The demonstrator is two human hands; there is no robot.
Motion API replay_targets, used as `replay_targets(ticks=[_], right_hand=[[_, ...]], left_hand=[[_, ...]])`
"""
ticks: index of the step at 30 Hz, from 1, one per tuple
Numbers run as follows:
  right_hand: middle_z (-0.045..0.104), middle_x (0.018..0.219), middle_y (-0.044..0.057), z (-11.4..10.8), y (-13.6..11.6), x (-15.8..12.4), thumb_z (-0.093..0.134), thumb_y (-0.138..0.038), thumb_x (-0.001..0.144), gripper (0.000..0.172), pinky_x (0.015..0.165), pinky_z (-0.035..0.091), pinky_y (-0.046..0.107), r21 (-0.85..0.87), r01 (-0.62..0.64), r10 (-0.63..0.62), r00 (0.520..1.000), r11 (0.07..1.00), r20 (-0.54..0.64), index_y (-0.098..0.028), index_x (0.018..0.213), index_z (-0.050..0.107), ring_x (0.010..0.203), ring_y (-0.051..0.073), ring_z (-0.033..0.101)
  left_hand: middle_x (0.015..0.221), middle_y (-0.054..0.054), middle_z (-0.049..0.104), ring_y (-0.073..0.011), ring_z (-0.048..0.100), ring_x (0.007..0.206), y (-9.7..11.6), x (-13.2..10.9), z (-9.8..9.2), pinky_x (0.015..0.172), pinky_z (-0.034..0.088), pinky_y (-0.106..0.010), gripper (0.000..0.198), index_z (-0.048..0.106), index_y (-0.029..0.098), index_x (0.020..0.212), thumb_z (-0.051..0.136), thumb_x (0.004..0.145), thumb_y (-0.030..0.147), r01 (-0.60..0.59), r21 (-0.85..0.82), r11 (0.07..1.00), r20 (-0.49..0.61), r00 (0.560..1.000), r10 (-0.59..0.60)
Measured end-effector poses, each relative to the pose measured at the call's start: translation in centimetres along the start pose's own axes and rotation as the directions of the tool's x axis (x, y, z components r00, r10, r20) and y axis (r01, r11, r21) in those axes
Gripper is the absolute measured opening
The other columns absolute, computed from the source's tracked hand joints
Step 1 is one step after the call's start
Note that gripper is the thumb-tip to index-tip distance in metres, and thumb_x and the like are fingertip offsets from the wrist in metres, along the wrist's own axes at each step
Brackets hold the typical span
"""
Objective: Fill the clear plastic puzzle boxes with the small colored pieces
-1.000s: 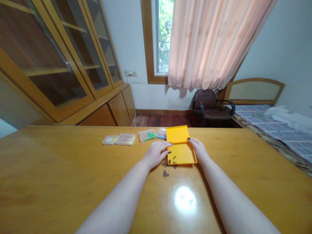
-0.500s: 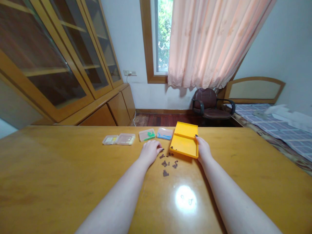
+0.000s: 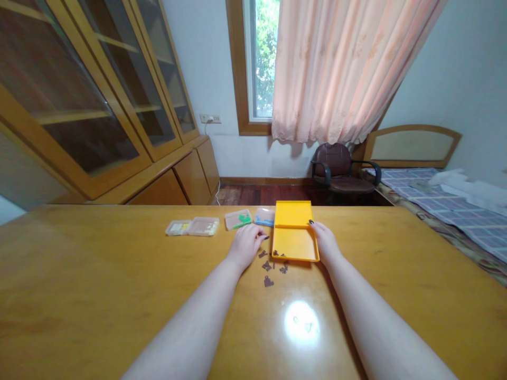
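Note:
An open yellow box [image 3: 295,232] lies on the wooden table [image 3: 99,285], a few dark pieces in its near left corner. My right hand [image 3: 325,243] grips its right edge, fingers curled over the rim by the hinge. Just left of the box rests my left hand [image 3: 246,245], fingers loosely curled with the tips near the box's left side. Several small dark brown pieces [image 3: 271,268] are scattered on the table in front of the box, one [image 3: 269,282] a little nearer to me.
Clear plastic cases sit in a row behind my left hand: two pale ones [image 3: 193,227], one with green parts [image 3: 238,219], one with blue parts [image 3: 264,216]. Beyond the table stand a chair [image 3: 340,171], a bed [image 3: 447,206] and a glass-door cabinet [image 3: 99,100].
The yellow box was tilted and swung to the right, spilling dark pieces onto the table, and now lies flat and square again. My left hand stayed beside it.

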State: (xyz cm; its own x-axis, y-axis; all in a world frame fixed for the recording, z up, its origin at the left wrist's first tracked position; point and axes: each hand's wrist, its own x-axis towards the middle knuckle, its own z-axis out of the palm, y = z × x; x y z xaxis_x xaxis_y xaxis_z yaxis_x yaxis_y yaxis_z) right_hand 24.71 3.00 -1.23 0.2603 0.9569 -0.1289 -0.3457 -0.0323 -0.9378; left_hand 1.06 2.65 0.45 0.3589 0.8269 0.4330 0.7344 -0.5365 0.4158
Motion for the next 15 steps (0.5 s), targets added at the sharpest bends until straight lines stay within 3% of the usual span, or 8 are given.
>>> replay_targets(ticks=[3, 6, 12, 15], right_hand=[[0.068, 0.071, 0.003, 0.03, 0.16, -0.08, 0.068, -0.037, 0.057, 0.026, 0.063, 0.049, 0.031, -0.051, -0.011, 0.013, 0.998, 0.999, 0.057, -0.018, 0.074, 0.063, 0.065, 0.021, 0.063], [0.068, 0.072, 0.003, -0.06, 0.31, -0.04, 0.069, -0.039, 0.057, 0.028, 0.064, 0.049, 0.033, -0.039, -0.02, 0.023, 0.998, 0.999, 0.064, -0.019, 0.076, 0.063, 0.066, 0.022, 0.063], [0.069, 0.075, 0.004, -0.23, 0.22, 0.08, 0.069, -0.039, 0.058, 0.028, 0.066, 0.049, 0.034, 0.0, 0.005, -0.005, 0.999, 1.0, 0.037, -0.018, 0.077, 0.064, 0.069, 0.022, 0.063], [0.068, 0.073, 0.003, -0.23, 0.11, 0.24, 0.069, -0.035, 0.056, 0.026, 0.064, 0.05, 0.032, 0.024, 0.043, -0.042, 0.998, 0.999, -0.051, -0.018, 0.074, 0.063, 0.068, 0.021, 0.063]], left_hand=[[0.086, -0.002, 0.064, -0.0166, 0.056, 0.085, 0.74, -0.22, -0.3, 0.079, 0.04, -0.031, 0.014, 0.06, 0.02, 0.086, 0.052, 0.083, 0.031, -0.143, -0.075, 0.987, 0.036, 0.989, 0.146], [0.097, -0.002, 0.064, -0.0175, 0.056, 0.092, 0.91, -0.37, -0.15, 0.084, 0.039, -0.033, 0.021, 0.058, 0.023, 0.101, 0.054, 0.082, 0.03, -0.192, -0.123, 0.974, 0.087, 0.975, 0.204], [0.087, -0.002, 0.062, -0.0151, 0.055, 0.076, 0.51, -0.24, -0.02, 0.075, 0.043, -0.03, 0.014, 0.056, 0.019, 0.092, 0.048, 0.083, 0.026, -0.051, -0.139, 0.989, 0.039, 0.998, 0.057], [0.086, -0.003, 0.061, -0.0159, 0.054, 0.08, 0.53, -0.15, -0.03, 0.077, 0.043, -0.03, 0.015, 0.058, 0.019, 0.089, 0.045, 0.084, 0.025, -0.008, -0.107, 0.994, 0.096, 0.995, 0.019]])
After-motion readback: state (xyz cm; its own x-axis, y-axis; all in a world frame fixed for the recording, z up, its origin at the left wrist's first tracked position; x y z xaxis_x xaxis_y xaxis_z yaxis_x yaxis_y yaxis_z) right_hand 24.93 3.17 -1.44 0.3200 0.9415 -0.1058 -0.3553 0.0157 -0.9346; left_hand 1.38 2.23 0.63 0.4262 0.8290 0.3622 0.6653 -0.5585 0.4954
